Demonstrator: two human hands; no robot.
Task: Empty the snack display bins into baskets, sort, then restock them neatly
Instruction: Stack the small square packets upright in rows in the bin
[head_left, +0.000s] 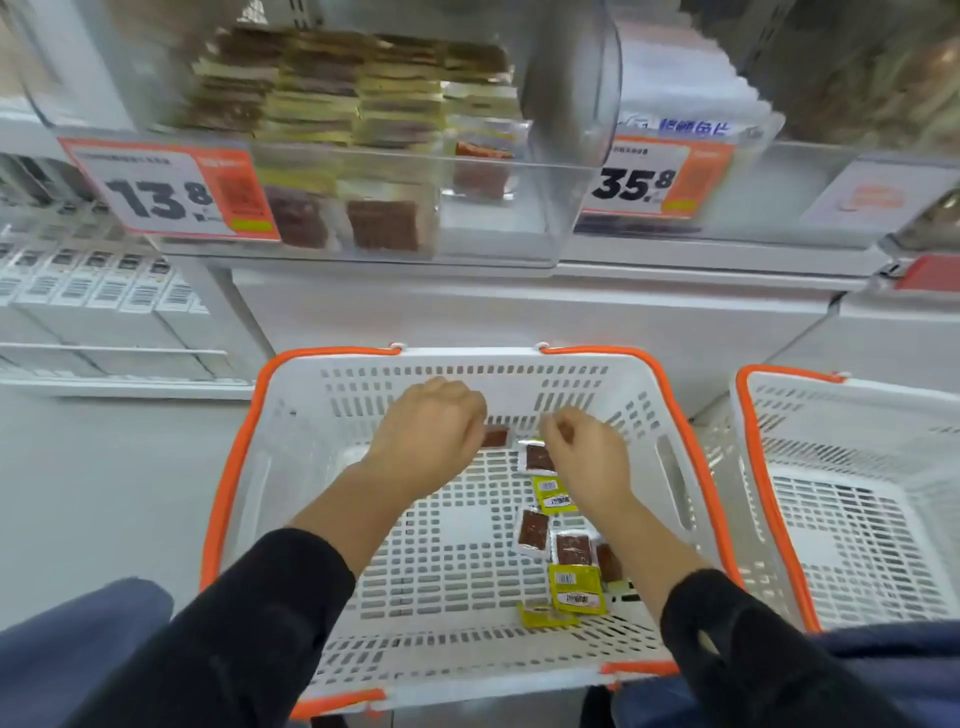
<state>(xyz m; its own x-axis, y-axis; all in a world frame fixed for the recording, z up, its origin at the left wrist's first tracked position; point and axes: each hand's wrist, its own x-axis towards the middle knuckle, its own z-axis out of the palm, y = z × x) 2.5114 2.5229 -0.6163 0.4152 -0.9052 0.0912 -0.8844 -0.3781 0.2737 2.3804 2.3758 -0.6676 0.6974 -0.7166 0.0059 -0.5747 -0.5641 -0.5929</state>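
A white basket with orange rims (291, 441) sits on the floor in front of me. Several small snack packets, brown (532, 532) and yellow-green (576, 590), lie along its right side. My left hand (426, 436) is inside the basket near the far wall, fingers curled over a brown packet (496, 435) that peeks out beside it. My right hand (582, 452) pinches a small brown packet (565, 432) just above another packet (537, 457). Above, a clear display bin (483, 239) holds neat stacks of the same packets (322, 98).
A second white and orange basket (753, 467) stands to the right, with nothing visible in it. Price tags reading 13.8 (166, 192) and 35.8 (654, 176) hang on the bins. White boxed goods (104, 291) fill the left shelf. My knees flank the basket's near edge.
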